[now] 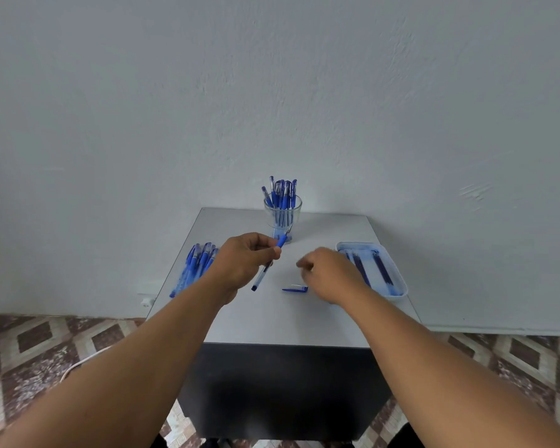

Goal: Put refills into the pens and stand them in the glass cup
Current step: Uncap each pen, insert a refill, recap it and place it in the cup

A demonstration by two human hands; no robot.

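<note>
A pile of blue pens (196, 266) lies at the table's (272, 315) left edge. Left hand (244, 263) — fingers pinched round one pen (270, 262), held tilted above the tabletop, its tip toward the glass cup (283, 218), which stands at the far edge with capped pens upright in it. A loose blue cap (295, 289) lies near centre. Right hand (328, 273) — blurred, fingers curled, grip undeterminable — hovers beside the refill tray (398, 282).
</note>
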